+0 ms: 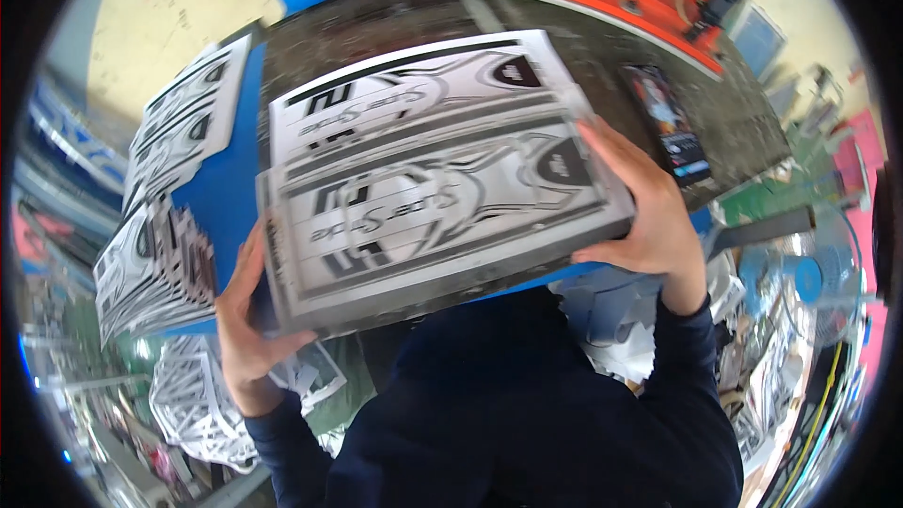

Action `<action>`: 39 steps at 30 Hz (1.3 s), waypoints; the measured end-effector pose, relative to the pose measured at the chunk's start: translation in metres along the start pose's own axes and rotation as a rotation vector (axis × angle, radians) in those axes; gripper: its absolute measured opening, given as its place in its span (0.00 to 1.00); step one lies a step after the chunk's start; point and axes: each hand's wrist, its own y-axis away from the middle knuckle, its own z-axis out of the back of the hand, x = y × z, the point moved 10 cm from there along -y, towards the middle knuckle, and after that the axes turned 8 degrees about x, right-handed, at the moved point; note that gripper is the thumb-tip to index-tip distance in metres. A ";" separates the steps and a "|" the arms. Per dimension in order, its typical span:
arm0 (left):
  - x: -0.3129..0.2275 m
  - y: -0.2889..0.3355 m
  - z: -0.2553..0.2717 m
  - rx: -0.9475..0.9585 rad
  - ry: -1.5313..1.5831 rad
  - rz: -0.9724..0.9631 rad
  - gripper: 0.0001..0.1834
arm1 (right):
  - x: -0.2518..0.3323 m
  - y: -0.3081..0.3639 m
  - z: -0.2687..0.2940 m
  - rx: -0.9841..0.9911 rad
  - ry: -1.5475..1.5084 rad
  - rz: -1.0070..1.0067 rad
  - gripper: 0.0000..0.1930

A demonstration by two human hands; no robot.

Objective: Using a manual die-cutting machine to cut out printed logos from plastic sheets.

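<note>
A thick, flat board (442,212) is held at its two ends by the left grip (246,322) and the right grip (654,209), near the front of the dark tabletop (362,23). A printed sheet (428,89) is seen just past it, a phone (666,122) to the right.

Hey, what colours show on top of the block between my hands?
The block shows black and grey print on white, best in the head view.

Framed slab (522,174) being held at its ends by the left hand (246,320) and right hand (649,212), a printed sheet (404,85) partly covered by it, sheet piles (155,259) stacked at left, a phone (666,122) laid on the dark table (748,132).
</note>
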 end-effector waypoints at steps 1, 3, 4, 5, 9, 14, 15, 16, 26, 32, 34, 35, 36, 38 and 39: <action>-0.010 -0.005 -0.002 0.000 -0.006 0.003 0.62 | -0.001 0.001 0.002 -0.011 -0.001 -0.002 0.59; -0.022 -0.005 -0.002 0.013 -0.091 -0.043 0.61 | -0.003 -0.001 0.000 0.013 0.000 -0.008 0.60; -0.022 -0.006 -0.002 0.021 -0.113 -0.035 0.62 | 0.001 0.000 0.002 0.021 -0.014 0.020 0.60; -0.019 -0.007 -0.004 0.029 -0.132 -0.023 0.62 | -0.003 0.001 0.002 0.011 -0.011 -0.002 0.60; -0.016 -0.004 -0.005 0.013 -0.081 -0.011 0.64 | -0.009 0.000 -0.001 -0.002 -0.042 -0.012 0.62; -0.013 -0.002 -0.002 0.017 -0.106 -0.031 0.64 | -0.011 0.000 -0.004 0.001 -0.034 -0.002 0.63; -0.012 -0.001 -0.002 0.021 -0.114 -0.033 0.64 | -0.011 0.000 -0.004 -0.001 -0.033 -0.009 0.63; -0.012 -0.001 -0.002 0.023 -0.124 -0.034 0.64 | -0.011 -0.001 -0.004 -0.002 -0.033 -0.013 0.63; -0.018 -0.002 -0.004 0.037 -0.156 -0.005 0.63 | -0.012 0.001 -0.004 -0.004 -0.022 -0.013 0.62; -0.013 -0.002 -0.005 0.029 -0.139 -0.007 0.64 | -0.013 0.000 -0.005 0.001 -0.022 -0.014 0.63; -0.014 -0.002 -0.005 0.027 -0.142 -0.014 0.64 | -0.013 0.000 -0.004 -0.002 -0.019 -0.019 0.63; -0.014 -0.002 -0.005 0.027 -0.142 -0.013 0.64 | -0.013 0.000 -0.004 -0.001 -0.020 -0.019 0.63; -0.013 -0.002 -0.005 0.028 -0.138 -0.017 0.64 | -0.013 0.000 -0.004 0.000 -0.017 -0.018 0.63; -0.014 -0.003 -0.005 0.028 -0.133 -0.020 0.64 | -0.013 0.000 -0.004 0.002 -0.015 -0.017 0.63; -0.016 -0.003 -0.005 0.029 -0.127 -0.015 0.64 | -0.012 -0.001 -0.005 0.004 -0.012 -0.019 0.63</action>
